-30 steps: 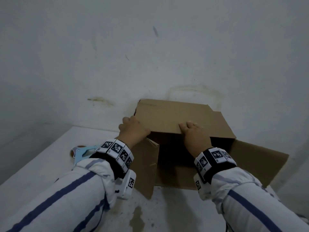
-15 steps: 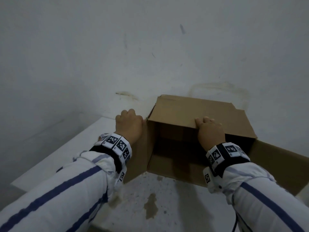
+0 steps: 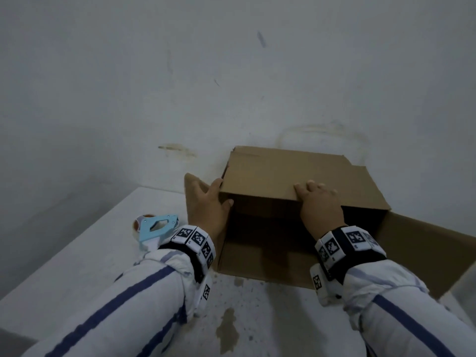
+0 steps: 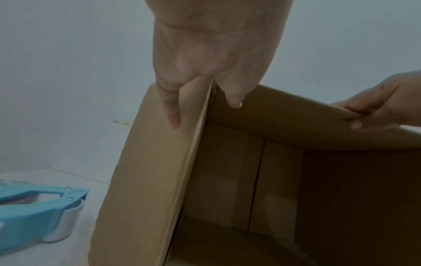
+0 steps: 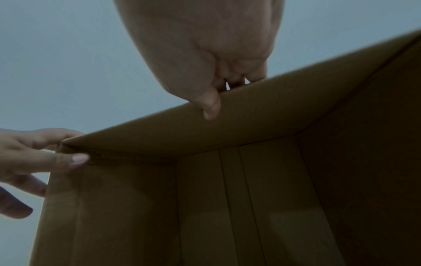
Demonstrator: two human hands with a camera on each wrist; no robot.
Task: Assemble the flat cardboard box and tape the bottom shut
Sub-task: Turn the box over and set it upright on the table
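A brown cardboard box (image 3: 283,173) lies on its side on the white table (image 3: 77,253), its open end facing me. My left hand (image 3: 208,202) pinches the box's upper left corner, thumb inside and fingers (image 4: 173,117) outside against the left flap (image 3: 192,191). My right hand (image 3: 319,202) grips the near edge of the top panel. Its fingers lie on top and its thumb (image 5: 210,106) is underneath. The box's inside (image 5: 250,198) is dark and holds nothing. A blue tape dispenser (image 3: 157,228) lies on the table left of the box.
A grey-white wall (image 3: 231,86) stands right behind the box. The right flap (image 3: 425,248) spreads out over the table's right side. Brown stains (image 3: 226,328) mark the table in front of the box. The table's left edge drops off near the dispenser.
My left hand has moved from the outside of the left flap to the box's upper left corner. The right hand keeps its hold on the top edge. The tape dispenser is in sight again.
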